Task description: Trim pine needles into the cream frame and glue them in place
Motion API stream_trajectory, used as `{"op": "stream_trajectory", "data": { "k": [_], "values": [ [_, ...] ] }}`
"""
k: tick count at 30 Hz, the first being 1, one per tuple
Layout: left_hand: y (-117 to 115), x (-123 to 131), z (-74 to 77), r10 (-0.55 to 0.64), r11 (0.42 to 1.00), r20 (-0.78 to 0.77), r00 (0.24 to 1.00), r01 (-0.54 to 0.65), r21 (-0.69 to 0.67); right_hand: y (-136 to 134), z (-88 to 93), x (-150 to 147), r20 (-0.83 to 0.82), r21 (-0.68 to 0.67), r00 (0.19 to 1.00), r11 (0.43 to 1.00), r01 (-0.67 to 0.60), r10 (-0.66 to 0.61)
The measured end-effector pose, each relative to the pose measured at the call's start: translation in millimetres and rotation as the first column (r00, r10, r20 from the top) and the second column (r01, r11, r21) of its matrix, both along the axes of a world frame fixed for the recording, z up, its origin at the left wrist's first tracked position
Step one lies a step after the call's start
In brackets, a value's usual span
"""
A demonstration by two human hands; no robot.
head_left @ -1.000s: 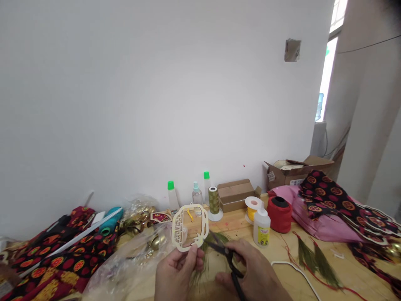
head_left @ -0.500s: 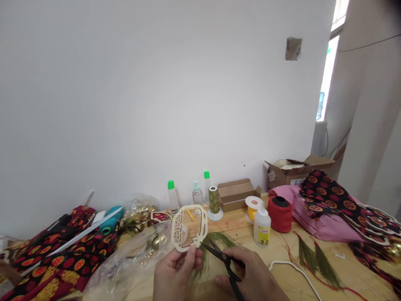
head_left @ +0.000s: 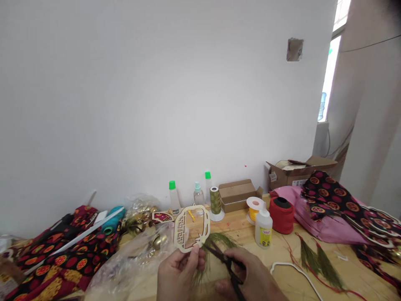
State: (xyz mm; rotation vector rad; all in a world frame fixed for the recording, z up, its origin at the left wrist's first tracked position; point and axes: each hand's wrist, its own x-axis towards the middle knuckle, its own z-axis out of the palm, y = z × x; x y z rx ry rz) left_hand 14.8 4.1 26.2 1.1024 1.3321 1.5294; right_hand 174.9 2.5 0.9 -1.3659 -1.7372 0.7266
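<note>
My left hand (head_left: pixel 183 269) pinches the lower edge of a cream cut-out frame (head_left: pixel 178 229) with a lattice pattern, held upright above the table. In my right hand (head_left: pixel 247 271) is a pair of black scissors (head_left: pixel 228 261), with fingers through the handles. The scissor tips reach the frame's lower right corner, close to my left thumb; whether they touch it I cannot tell. Behind the blades a bundle of green threads (head_left: pixel 224 239) lies on the table, partly covered by my hands.
A white glue bottle (head_left: pixel 263 229), a red thread cone (head_left: pixel 282 215) and a yellow ribbon spool (head_left: pixel 254 205) stand to the right. Green tassels (head_left: pixel 327 265) lie farther right. Clear plastic (head_left: pixel 125 267) and patterned cloth (head_left: pixel 75 259) cover the left. Behind are a green thread spool (head_left: pixel 214 200) and cardboard box (head_left: pixel 236 200).
The whole scene has shifted slightly right in view. Both hands keep their holds on the frame and scissors, and the scissor blades look closer together.
</note>
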Motion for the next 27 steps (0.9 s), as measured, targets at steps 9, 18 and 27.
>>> {"op": "stream_trajectory", "data": {
  "k": [9,18,27],
  "values": [
    [2.0,-1.8,-2.8,-0.023,1.000,-0.017,1.000,0.023,-0.003,-3.6,0.6,-4.6,-0.011,0.002,1.000,1.000,0.003,-0.003],
    [-0.4,3.4,1.6,0.034,0.999,0.064,0.997,-0.034,-0.002,2.2,-2.9,2.0,-0.114,-0.018,0.993,1.000,0.024,-0.026],
    [1.4,-1.2,-3.5,0.003,1.000,-0.004,1.000,-0.003,0.010,0.0,-4.9,-2.8,-0.090,-0.043,0.996,0.999,0.005,-0.009]
  ]
}}
